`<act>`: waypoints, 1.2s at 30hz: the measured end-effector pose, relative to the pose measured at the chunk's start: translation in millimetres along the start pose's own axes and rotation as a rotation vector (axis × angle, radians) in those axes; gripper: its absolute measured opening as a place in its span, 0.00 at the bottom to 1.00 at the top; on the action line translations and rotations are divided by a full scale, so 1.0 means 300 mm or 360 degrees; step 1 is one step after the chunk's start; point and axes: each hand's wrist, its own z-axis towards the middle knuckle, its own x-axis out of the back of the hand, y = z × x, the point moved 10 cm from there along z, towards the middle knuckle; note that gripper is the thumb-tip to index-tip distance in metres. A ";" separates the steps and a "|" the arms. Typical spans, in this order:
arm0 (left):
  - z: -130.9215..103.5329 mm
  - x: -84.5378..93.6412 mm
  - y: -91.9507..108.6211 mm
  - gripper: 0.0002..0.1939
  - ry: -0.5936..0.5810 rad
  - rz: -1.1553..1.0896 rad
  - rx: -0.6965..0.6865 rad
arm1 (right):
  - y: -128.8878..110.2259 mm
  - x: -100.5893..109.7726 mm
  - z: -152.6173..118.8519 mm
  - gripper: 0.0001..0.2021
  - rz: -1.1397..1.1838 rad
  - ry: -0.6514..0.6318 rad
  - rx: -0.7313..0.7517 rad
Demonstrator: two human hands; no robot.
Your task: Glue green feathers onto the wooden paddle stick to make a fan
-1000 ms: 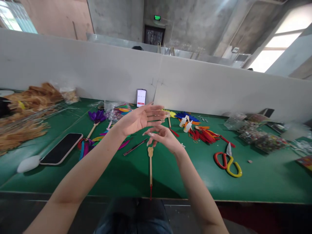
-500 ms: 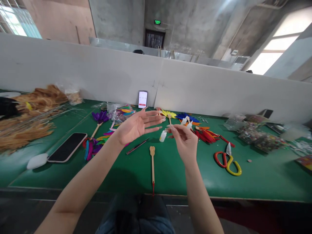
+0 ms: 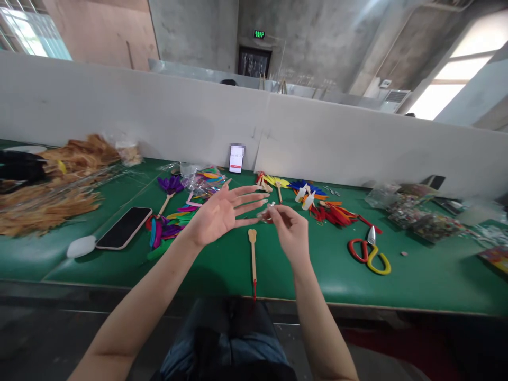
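In the head view, the left hand (image 3: 216, 218) is spread with its palm showing, grasping nothing. The right hand (image 3: 294, 233) pinches a small whitish piece (image 3: 272, 204), too small to identify, near the left fingertips. A wooden stick (image 3: 253, 256) with a red tassel lies nearer the person, between the hands. Two white bottles (image 3: 308, 201) stand beyond the right hand; scissors (image 3: 371, 244) lie to its right.

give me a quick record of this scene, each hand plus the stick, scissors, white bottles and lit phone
left hand: open, fingers spread
right hand: fingertips at a small whitish item, grip unclear
wooden stick: on green table
scissors: right of right hand
white bottles: two, beyond right hand
lit phone: upright by white partition
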 end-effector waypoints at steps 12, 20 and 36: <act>-0.048 -0.048 -0.119 0.35 0.0040 -0.0367 0.0201 | -0.200 0.047 -0.075 0.14 -0.0661 0.0140 0.0677; -0.092 -0.083 -0.178 0.35 -0.0043 -0.0177 0.0208 | -0.092 0.019 -0.060 0.07 -0.0603 -0.0035 0.0352; -0.206 -0.049 -0.071 0.30 0.0678 0.2064 -0.0543 | 0.048 -0.022 -0.141 0.11 0.0740 -0.0264 -0.0577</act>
